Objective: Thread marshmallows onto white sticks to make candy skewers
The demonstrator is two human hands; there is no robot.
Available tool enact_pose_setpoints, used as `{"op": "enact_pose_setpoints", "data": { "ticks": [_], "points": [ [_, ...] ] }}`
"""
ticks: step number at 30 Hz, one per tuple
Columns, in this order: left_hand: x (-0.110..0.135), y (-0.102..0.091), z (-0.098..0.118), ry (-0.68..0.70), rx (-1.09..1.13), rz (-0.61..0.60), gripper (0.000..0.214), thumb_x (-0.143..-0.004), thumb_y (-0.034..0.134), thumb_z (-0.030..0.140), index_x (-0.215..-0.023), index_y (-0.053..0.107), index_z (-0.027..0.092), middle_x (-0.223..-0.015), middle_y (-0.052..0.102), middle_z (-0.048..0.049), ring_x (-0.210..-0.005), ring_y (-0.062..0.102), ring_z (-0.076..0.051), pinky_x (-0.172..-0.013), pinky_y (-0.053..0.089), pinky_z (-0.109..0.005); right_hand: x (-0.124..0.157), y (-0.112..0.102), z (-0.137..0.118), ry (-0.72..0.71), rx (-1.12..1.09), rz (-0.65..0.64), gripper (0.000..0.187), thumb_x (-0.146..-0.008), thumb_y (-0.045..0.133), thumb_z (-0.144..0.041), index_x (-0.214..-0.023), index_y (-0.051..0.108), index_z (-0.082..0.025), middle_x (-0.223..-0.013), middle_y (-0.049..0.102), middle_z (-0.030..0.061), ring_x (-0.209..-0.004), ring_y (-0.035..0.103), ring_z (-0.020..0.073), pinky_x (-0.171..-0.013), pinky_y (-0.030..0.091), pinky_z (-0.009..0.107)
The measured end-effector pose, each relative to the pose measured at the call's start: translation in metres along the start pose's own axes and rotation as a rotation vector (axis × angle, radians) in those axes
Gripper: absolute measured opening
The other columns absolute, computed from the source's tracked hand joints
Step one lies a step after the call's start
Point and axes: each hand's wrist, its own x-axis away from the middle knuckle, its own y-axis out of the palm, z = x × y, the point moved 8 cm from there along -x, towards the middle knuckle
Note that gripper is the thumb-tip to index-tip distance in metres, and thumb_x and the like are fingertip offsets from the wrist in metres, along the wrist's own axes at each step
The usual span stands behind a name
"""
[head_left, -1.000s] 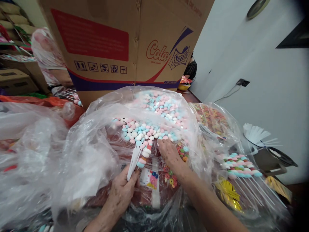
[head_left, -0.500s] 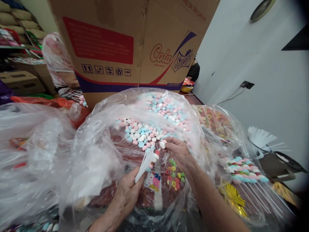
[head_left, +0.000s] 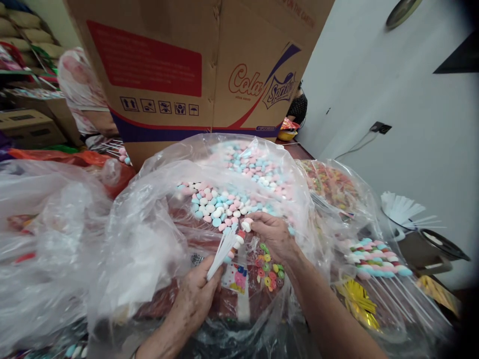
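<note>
Pastel candies (head_left: 220, 204), pink, white and pale blue, lie heaped inside a big clear plastic bag (head_left: 145, 239) that bulges open in front of the person. The left hand (head_left: 194, 299) rests low in the bag's mouth, its grip closed tight around the lower end of a bundle of white sticks (head_left: 222, 252). The sticks slant up and to the right, towards the heap. A few candies sit threaded near the upper tip of the bundle, a red-and-white one topmost. The right hand (head_left: 275, 234) comes in from the right, just beside that tip. Its grip is narrowed to a pinch of thumb and fingertips on a single white candy (head_left: 246, 225), held at the near edge of the heap and almost touching the stick ends. Under the right wrist, through the plastic, lies a cluster of ring-shaped sweets (head_left: 267, 269) in green, orange, yellow and red. A tall cardboard box (head_left: 194, 70) printed with "Cola" and "Sprite" stands right behind the bag. To the right, finished skewers (head_left: 377, 259) of pastel candies lie side by side in another clear wrapping, with gold foil (head_left: 355, 299) just below them. Part of another person (head_left: 80, 89) shows at the far left, behind the box.
</note>
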Motion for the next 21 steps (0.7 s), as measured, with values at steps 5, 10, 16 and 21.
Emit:
{"op": "enact_pose_setpoints", "data": {
  "ticks": [5, 10, 16, 21],
  "points": [
    [0.0, 0.0, -0.003, 0.014, -0.005, 0.002, 0.034, -0.089, 0.043, 0.045, -0.068, 0.056, 0.022, -0.055, 0.052, 0.0037, -0.054, 0.048, -0.017, -0.055, 0.036, -0.027, 0.001, 0.002, 0.003, -0.064, 0.079, -0.08, 0.023, -0.07, 0.078, -0.032, -0.09, 0.078, -0.02, -0.079, 0.074, 0.0001, -0.066, 0.063, 0.0122, -0.064, 0.05, 0.025],
    [0.002, 0.0, 0.0, 0.034, 0.004, 0.012, 0.034, -0.087, 0.043, 0.045, -0.063, 0.052, 0.023, -0.054, 0.051, 0.0038, -0.053, 0.048, -0.017, -0.054, 0.035, -0.027, 0.004, 0.003, 0.004, -0.087, 0.241, -0.184, 0.027, -0.08, 0.07, -0.036, -0.103, 0.077, -0.023, -0.094, 0.076, 0.0011, -0.078, 0.068, 0.0165, -0.077, 0.055, 0.032],
    [0.001, -0.003, 0.007, 0.01, -0.017, 0.024, 0.035, -0.086, 0.041, 0.048, -0.062, 0.051, 0.024, -0.052, 0.05, 0.0034, -0.052, 0.047, -0.018, -0.054, 0.035, -0.028, 0.019, 0.01, -0.004, -0.26, 0.526, -0.119, 0.033, -0.09, 0.056, -0.037, -0.116, 0.072, -0.024, -0.115, 0.073, 0.0019, -0.108, 0.067, 0.0232, -0.099, 0.051, 0.04],
    [0.003, -0.004, 0.0, -0.008, -0.024, 0.048, 0.04, -0.086, 0.041, 0.052, -0.059, 0.048, 0.024, -0.052, 0.048, 0.0038, -0.052, 0.046, -0.018, -0.053, 0.033, -0.027, 0.033, 0.019, 0.002, -0.426, 0.646, -0.075, 0.037, -0.094, 0.048, -0.034, -0.123, 0.068, -0.024, -0.123, 0.07, 0.0029, -0.113, 0.066, 0.0216, -0.102, 0.05, 0.038]
  ]
}}
